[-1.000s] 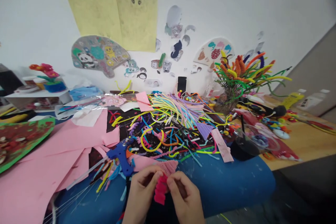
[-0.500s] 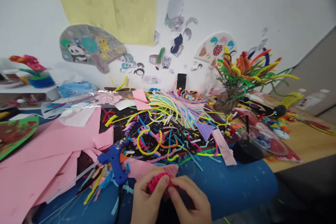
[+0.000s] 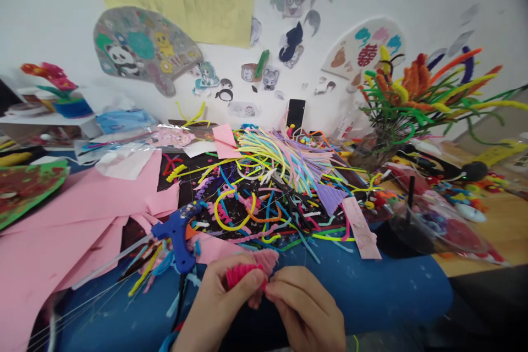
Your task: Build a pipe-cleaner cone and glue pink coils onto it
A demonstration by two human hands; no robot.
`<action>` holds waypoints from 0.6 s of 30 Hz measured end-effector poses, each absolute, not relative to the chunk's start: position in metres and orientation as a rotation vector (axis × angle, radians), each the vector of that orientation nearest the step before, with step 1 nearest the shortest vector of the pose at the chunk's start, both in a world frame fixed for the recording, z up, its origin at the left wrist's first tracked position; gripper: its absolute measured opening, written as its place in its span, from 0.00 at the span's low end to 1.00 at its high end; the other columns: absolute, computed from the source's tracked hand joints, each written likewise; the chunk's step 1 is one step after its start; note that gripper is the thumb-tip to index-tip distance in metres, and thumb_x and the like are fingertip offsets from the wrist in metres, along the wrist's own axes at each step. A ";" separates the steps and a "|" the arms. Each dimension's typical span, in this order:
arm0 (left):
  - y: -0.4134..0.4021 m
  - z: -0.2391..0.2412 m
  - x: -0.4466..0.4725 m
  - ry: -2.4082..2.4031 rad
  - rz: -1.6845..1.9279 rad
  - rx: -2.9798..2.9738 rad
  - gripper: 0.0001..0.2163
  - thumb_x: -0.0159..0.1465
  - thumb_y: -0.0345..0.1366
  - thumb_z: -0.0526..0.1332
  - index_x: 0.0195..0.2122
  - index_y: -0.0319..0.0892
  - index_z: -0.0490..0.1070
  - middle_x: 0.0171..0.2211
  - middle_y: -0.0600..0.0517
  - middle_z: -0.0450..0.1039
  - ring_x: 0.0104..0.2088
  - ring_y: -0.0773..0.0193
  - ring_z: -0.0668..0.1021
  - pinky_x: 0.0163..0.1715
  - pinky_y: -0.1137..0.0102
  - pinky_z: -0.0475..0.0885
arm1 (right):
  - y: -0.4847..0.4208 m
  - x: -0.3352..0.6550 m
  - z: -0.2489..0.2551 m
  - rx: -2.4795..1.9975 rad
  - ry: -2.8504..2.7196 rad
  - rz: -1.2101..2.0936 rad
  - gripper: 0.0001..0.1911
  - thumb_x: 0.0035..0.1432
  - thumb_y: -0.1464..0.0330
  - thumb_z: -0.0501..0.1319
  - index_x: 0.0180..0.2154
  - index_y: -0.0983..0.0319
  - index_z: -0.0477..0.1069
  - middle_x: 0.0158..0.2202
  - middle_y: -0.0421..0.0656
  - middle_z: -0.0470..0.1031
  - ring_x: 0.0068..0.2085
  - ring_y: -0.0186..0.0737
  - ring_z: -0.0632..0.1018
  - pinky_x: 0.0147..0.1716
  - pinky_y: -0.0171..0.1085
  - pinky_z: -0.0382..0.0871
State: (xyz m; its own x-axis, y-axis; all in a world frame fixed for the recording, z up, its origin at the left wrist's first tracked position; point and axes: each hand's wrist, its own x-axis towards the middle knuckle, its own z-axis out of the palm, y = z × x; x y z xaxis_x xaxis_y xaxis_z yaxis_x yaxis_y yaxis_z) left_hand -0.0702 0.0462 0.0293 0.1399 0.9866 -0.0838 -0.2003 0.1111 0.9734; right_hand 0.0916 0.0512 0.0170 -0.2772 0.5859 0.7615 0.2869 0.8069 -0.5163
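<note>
My left hand (image 3: pixel 214 308) and my right hand (image 3: pixel 307 308) meet at the bottom middle, both pinched on a deep pink fuzzy pipe cleaner piece (image 3: pixel 243 274) held between their fingertips. The piece lies roughly level above the blue table cover (image 3: pixel 371 291). A fringed pale pink paper piece (image 3: pixel 266 257) lies just behind the fingers. A blue glue gun (image 3: pixel 176 234) rests a little to the left of my left hand, its nozzle pointing right.
A heap of coloured pipe cleaners (image 3: pixel 272 187) covers the black mat behind. Pink paper sheets (image 3: pixel 70 231) spread at left. A vase of pipe cleaner flowers (image 3: pixel 406 104) and a clear cup with a straw (image 3: pixel 429 220) stand at right. A phone (image 3: pixel 295 114) leans on the wall.
The pink piece turned from hanging upright between my hands to lying level in my fingertips. The view moved closer to the table and tilted down slightly.
</note>
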 end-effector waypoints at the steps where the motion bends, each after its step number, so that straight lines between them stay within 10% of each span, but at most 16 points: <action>1: 0.048 0.031 -0.072 1.020 1.091 1.091 0.17 0.61 0.46 0.64 0.21 0.39 0.71 0.18 0.54 0.66 0.22 0.68 0.68 0.25 0.73 0.64 | 0.054 0.096 0.021 -0.657 -1.910 0.393 0.07 0.64 0.78 0.58 0.39 0.64 0.74 0.32 0.45 0.78 0.33 0.35 0.78 0.33 0.32 0.75; 18: 0.057 0.058 -0.075 1.006 0.758 1.424 0.12 0.60 0.42 0.64 0.24 0.42 0.80 0.18 0.52 0.70 0.21 0.66 0.68 0.22 0.74 0.64 | 0.083 0.127 0.067 -0.676 -2.224 0.914 0.10 0.66 0.65 0.59 0.33 0.59 0.77 0.32 0.40 0.79 0.35 0.35 0.79 0.38 0.32 0.75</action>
State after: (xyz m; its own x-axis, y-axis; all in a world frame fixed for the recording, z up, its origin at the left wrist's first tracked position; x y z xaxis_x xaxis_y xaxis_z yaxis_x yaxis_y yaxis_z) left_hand -0.0747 0.0568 0.0580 0.4190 0.9019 -0.1048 0.1478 0.0462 0.9879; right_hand 0.1275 0.0826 0.0668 -0.6681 0.6535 0.3558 0.2144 0.6270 -0.7489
